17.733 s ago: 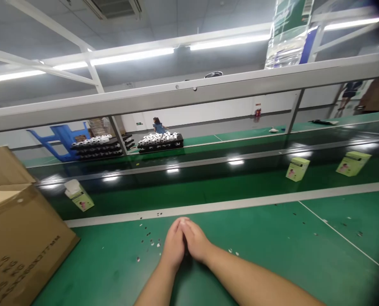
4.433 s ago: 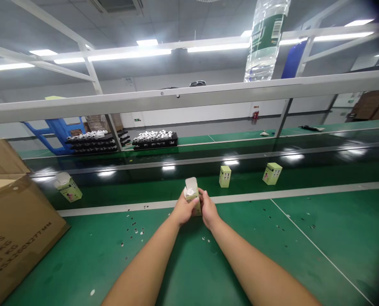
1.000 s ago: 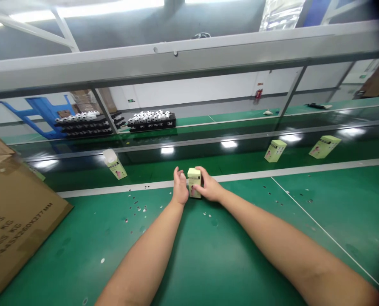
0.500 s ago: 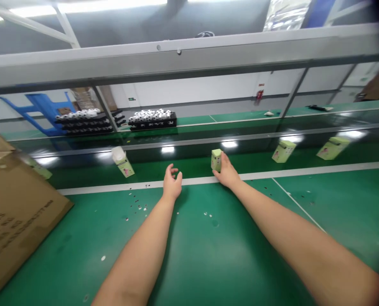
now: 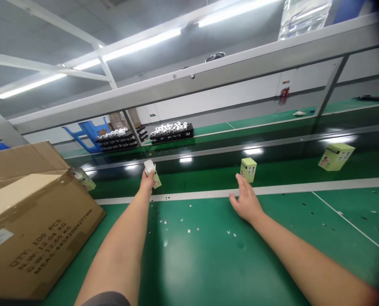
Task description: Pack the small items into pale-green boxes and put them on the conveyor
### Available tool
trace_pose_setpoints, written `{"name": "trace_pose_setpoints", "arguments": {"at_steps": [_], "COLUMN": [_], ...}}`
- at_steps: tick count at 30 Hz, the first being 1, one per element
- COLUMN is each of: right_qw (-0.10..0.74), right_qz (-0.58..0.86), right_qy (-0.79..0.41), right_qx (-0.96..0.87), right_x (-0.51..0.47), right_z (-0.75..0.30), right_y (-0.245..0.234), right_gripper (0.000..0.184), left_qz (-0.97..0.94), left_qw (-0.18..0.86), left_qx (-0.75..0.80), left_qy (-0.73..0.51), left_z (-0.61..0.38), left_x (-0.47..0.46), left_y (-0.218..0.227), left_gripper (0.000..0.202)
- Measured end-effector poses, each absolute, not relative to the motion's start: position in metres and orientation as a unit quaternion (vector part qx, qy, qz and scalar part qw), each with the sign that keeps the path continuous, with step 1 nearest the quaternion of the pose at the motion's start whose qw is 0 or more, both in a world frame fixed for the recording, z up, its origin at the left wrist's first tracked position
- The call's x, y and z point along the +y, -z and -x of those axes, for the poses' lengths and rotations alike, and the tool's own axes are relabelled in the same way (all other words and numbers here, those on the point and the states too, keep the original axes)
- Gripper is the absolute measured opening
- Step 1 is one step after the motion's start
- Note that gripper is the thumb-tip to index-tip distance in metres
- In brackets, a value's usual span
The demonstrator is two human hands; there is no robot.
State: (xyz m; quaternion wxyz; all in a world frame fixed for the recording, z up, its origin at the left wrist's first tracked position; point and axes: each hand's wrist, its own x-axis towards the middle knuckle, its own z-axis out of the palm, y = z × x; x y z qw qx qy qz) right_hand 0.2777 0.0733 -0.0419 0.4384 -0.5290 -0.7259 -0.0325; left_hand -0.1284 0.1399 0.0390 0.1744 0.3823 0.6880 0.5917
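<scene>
My left hand [image 5: 147,182] reaches to the conveyor strip and has its fingers closed on a slim light-green box [image 5: 156,180] with a raised white top flap. That box leans a little to the left. My right hand [image 5: 247,199] is open, thumb apart from the fingers, just in front of another light-green box [image 5: 248,169] that stands upright with its lid closed. Its fingertips are close to the box's lower left corner; whether they touch it I cannot tell.
A large cardboard carton [image 5: 58,229] with open flaps stands at the left. Further light-green boxes sit on the strip, one at right [image 5: 336,157] and one beside the carton [image 5: 86,180]. Black trays [image 5: 172,131] with black-and-white balls lie beyond. A grey beam [image 5: 183,83] crosses above.
My left hand has moved left and forward and taken hold of the white-flapped box. My right hand has let go of its box and drawn back slightly. The view has turned left and tilted.
</scene>
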Motion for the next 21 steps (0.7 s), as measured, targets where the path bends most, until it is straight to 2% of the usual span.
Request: {"name": "trace_pose_setpoints", "arguments": {"at_steps": [2,5,9,12,17,21], "right_qw": [0.435,0.454,0.541,0.6,0.631,0.635], "right_qz": [0.504,0.478,0.43,0.417,0.446,0.421], "right_qy": [-0.002,-0.104,-0.299,-0.406,-0.473,-0.498], "right_qx": [-0.746,-0.745,-0.659,-0.549,-0.424,-0.413], "right_x": [0.07,0.065,0.064,0.064,0.058,0.057], "right_z": [-0.271,-0.259,-0.233,-0.215,-0.209,-0.211], "right_y": [0.044,0.044,0.04,0.037,0.036,0.032], "right_gripper": [0.072,0.071,0.069,0.058,0.06,0.052], "left_qz": [-0.405,-0.432,-0.482,-0.547,-0.577,-0.498], "left_qw": [0.194,0.234,0.331,0.383,0.43,0.5], "left_qx": [0.672,0.645,0.527,0.44,0.363,0.364], "left_qy": [-0.589,-0.586,-0.617,-0.6,-0.591,-0.608], "left_z": [0.115,0.069,-0.028,-0.089,-0.125,-0.126], "left_x": [0.144,0.143,0.119,0.085,0.046,0.047], "left_y": [-0.034,-0.019,0.005,0.015,0.015,0.016], "left_gripper": [0.036,0.043,0.048,0.05,0.047,0.062]}}
